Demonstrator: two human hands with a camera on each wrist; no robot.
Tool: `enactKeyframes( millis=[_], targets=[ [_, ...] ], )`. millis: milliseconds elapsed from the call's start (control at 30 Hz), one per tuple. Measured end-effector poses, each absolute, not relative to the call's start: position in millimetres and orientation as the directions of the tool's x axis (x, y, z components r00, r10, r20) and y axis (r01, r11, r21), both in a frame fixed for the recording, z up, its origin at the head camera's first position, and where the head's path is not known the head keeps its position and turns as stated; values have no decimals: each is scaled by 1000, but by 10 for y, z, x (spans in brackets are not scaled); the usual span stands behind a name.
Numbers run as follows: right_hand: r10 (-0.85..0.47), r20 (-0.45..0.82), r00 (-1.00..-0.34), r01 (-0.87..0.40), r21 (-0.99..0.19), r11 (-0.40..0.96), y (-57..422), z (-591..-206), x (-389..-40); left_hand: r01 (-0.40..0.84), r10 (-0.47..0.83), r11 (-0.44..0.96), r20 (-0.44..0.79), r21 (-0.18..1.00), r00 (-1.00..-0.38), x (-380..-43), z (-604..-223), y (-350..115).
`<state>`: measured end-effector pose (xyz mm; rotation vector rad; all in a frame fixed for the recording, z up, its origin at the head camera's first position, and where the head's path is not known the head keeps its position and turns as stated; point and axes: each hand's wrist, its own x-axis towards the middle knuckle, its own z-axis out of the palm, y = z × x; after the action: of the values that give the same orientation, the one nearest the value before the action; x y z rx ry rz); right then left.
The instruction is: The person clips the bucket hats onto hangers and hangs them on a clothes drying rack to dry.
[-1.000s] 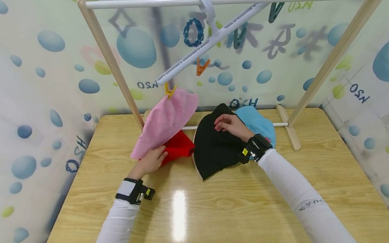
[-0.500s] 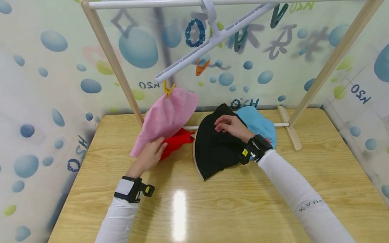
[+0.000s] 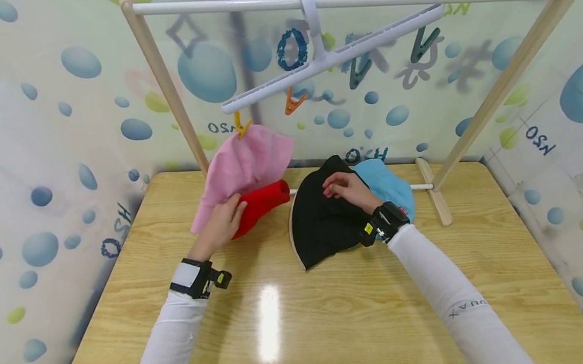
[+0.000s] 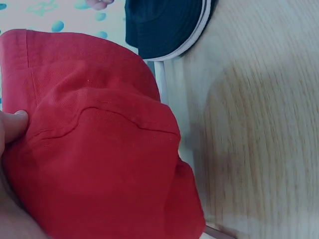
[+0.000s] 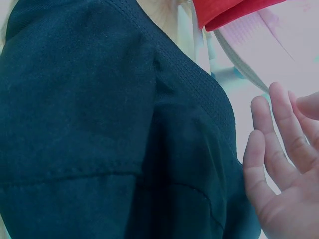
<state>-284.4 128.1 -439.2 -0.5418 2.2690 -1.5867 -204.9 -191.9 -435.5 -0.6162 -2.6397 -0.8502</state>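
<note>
Left hand (image 3: 218, 224) pinches red hat (image 3: 262, 203) by edge, over counter (image 3: 345, 316), beside hanging pink hat (image 3: 248, 165); cloth looks light, soft, likely sags, hardly slippery; edge seems best hold; right hand (image 3: 351, 191) holds nothing, fingers loosely bent, over black hat (image 3: 318, 226)

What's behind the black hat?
Behind the black hat, part of a light blue hat and the low white bar show past its edges. Their covered stretches, and anything wholly hidden there, can't be seen.
</note>
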Motion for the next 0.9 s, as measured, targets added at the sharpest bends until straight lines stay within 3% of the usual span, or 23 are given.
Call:
enactKeyframes(
  millis=[233, 533, 900],
  targets=[
    [-475, -49, -879, -108, -948, 298, 1328, -4582, -2964, 438, 273, 762, 377, 477, -885, -2071, -4332, -1899],
    [-468, -9, -884, -151, -941, 302, 1349, -4670, -2981, 467, 258, 771, 457, 433, -851, -2084, -4276, -1840],
    [-475, -32, -879, -114, -954, 276, 1376, -4676, -2980, 474, 276, 771, 447, 426, -851, -2095, -4174, -1766]
  ],
)
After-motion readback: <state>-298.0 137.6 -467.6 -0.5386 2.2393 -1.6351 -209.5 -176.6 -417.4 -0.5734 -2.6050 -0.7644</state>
